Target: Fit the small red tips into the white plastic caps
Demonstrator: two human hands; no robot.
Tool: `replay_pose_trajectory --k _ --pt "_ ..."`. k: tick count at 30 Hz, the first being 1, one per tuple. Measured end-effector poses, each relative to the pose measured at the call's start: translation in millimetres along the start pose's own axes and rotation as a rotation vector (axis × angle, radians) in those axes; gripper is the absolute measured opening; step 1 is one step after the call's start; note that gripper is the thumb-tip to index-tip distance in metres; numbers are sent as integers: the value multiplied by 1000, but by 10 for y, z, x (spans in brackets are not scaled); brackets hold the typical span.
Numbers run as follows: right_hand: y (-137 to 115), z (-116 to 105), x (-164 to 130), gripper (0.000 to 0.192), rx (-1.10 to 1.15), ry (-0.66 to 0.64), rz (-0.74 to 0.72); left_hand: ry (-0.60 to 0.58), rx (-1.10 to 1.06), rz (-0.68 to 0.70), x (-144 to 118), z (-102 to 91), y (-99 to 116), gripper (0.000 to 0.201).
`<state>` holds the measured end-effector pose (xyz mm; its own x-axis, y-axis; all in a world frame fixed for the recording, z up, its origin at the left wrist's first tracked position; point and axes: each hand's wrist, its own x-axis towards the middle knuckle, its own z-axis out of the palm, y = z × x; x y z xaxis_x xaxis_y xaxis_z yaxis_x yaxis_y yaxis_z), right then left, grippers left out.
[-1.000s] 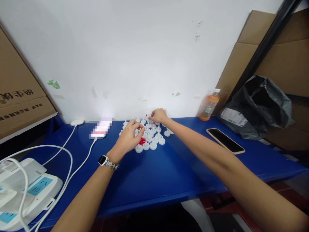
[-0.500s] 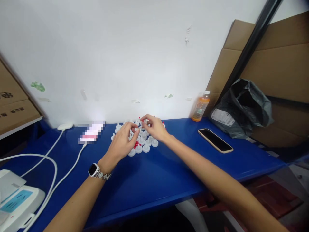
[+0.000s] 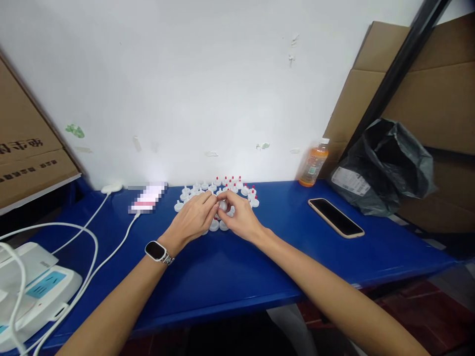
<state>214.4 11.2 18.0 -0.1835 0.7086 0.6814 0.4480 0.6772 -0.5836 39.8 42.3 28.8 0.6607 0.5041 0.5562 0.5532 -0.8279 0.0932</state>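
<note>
Over a cluster of white nozzle caps, my two hands meet with fingertips touching. My right hand [image 3: 241, 215] is closed, thumb and index finger around a white nozzle cap [image 3: 223, 204]. Against it, my left hand [image 3: 193, 213] has its fingers pressed together; what they grip is hidden behind them. Plain white nozzle caps [image 3: 186, 190] stand to the left and behind. Nozzle caps with small red tips [image 3: 254, 192] stand at the back and right. More white nozzle caps [image 3: 214, 226] lie just in front of the hands.
A phone [image 3: 336, 217] lies on the blue table [image 3: 237, 277] at right, near an orange drink bottle [image 3: 313, 163] and a grey plastic bag [image 3: 382, 170]. At left are a lit, blurred device [image 3: 148, 197], white cables [image 3: 111, 262] and a power strip [image 3: 48, 296]. A white wall [image 3: 208, 89] stands behind.
My hands have come together and their fingertips now meet at a white nozzle cap. My right hand has moved down from the back of the cluster. The view has shifted slightly.
</note>
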Motion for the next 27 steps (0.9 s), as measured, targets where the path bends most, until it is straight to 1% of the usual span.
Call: replay_pose_trajectory --k 2,5,8,10,11,12,13,14,15,16,18,19,20,21,23,25,27 --pt "6 49 -7 17 -22 28 -15 45 -68 -63 2 30 -3 30" --pt "1 123 10 19 -58 76 -30 127 -199 -233 21 104 26 35" --pt "-3 148 54 20 -129 97 -67 186 -330 -352 54 145 69 37" --pt "40 92 83 20 -183 132 -71 266 -401 -453 59 116 63 41" --pt "82 35 92 20 -203 172 -41 330 -426 -515 49 83 41 43" --pt "137 -39 96 19 -220 218 5 398 -440 -578 31 41 7 45" --pt "199 -124 92 18 -225 288 92 467 -443 -623 6 -5 -37 46" --pt "263 -211 83 17 -235 347 184 464 -427 -633 -24 -48 -86 47" --pt "323 -291 69 17 -242 377 249 398 -382 -591 -55 -83 -136 46" --pt "374 -354 53 16 -218 381 293 277 -324 -511 -86 -106 -181 43" --pt "440 -413 26 15 -145 354 327 66 -229 -355 -134 -115 -241 38" --pt "454 -407 19 15 -116 332 323 -17 -193 -307 -150 -105 -255 35" --pt "457 -383 16 15 -104 314 311 -73 -171 -284 -161 -94 -261 34" --pt "450 -346 16 15 -114 300 297 -107 -159 -284 -166 -84 -261 33" --pt "412 -260 18 15 -159 279 270 -129 -160 -305 -168 -82 -258 35" --pt "347 -182 15 15 -157 242 248 -102 -185 -313 -168 -106 -267 38" --pt "259 -119 2 16 -78 138 240 -62 -209 -308 -179 -141 -291 38"
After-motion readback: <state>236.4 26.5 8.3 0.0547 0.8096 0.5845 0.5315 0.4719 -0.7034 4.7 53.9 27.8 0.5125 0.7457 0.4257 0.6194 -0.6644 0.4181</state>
